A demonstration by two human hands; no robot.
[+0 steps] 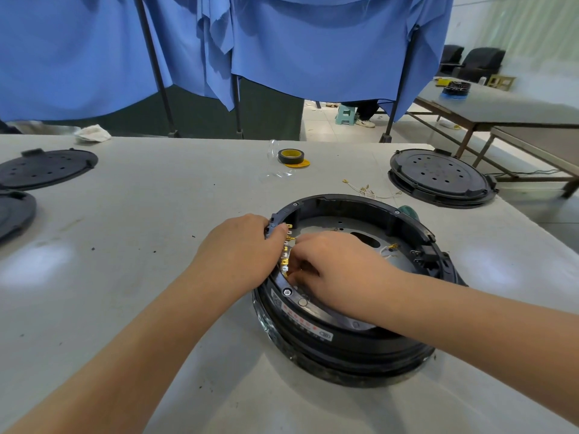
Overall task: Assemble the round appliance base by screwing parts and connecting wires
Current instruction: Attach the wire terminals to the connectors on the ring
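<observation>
The round black base [344, 308] sits on the grey table [156, 214] near its front edge; the left hand [241, 249] curls its grip over the base's left rim; the right hand [338, 267], just beside it inside the ring, pinches at the brass terminals [286, 245]; bare table lies left of both; a tape roll [291, 156] sits well beyond.

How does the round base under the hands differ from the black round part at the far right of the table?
The round base is open on top, showing metal terminals and wires; the far-right part is closed by a flat lid with holes. Both hands work at the base; the far-right part lies untouched. Both are black and round.
</observation>
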